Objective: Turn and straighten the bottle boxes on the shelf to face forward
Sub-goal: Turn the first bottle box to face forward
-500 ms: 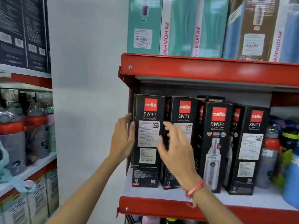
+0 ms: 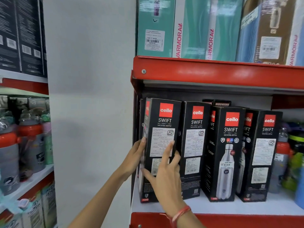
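Observation:
Several black Cello Swift bottle boxes stand in a row on the white shelf [image 2: 205,206] with the red front edge. The leftmost box [image 2: 162,122] shows its white label panel and is turned slightly, so a narrow side strip shows at its left. My left hand [image 2: 135,159] grips that box's left edge. My right hand [image 2: 166,176] lies on its front, fingers spread over the label and reaching its right edge. The second box [image 2: 195,145] and the fifth box [image 2: 264,153] also show label panels. The third box [image 2: 228,153] shows a steel bottle picture.
Teal and blue Varmora boxes [image 2: 194,28] fill the red shelf above. Loose bottles [image 2: 281,162] stand at the row's right end. A white wall [image 2: 90,96] lies to the left, and beyond it another rack holds red-and-grey bottles [image 2: 31,145] and black boxes.
My right hand has shifted left from the gap between the first two boxes onto the first box's front. The leftmost box has turned a little, exposing its side strip. The view has moved closer.

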